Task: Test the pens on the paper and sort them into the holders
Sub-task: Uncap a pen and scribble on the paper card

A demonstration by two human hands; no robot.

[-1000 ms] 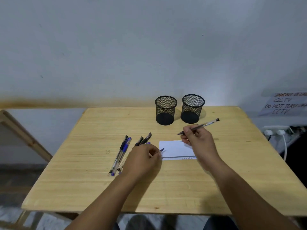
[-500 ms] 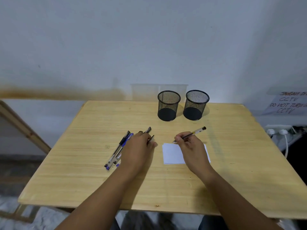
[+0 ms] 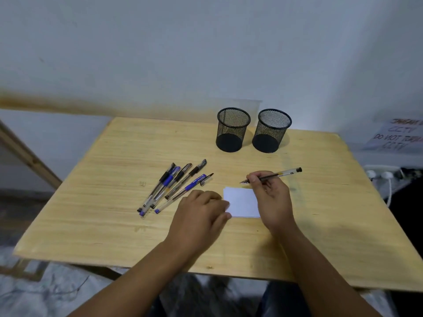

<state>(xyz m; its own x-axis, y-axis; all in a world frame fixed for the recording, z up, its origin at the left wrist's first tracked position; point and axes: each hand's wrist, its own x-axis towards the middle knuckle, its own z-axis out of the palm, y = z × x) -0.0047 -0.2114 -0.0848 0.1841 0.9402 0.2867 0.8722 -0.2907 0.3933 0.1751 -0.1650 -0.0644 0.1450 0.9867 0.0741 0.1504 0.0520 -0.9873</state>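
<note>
One uncapped pen (image 3: 272,177) now above paper (image 3: 242,203)

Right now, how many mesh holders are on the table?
2. The left holder and the right holder stand upright side by side at the far edge of the table, beyond the paper. Both look empty.

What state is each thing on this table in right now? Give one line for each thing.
Left holder: upright, empty.
Right holder: upright, empty.
Paper: flat on the table, left edge under the left hand's fingers.
Pen: uncapped, in the right hand, tip just beyond the paper.
Loose pens: lying in a bunch, untested.
Left hand: resting on the paper's edge.
Right hand: pinching the pen.
</note>
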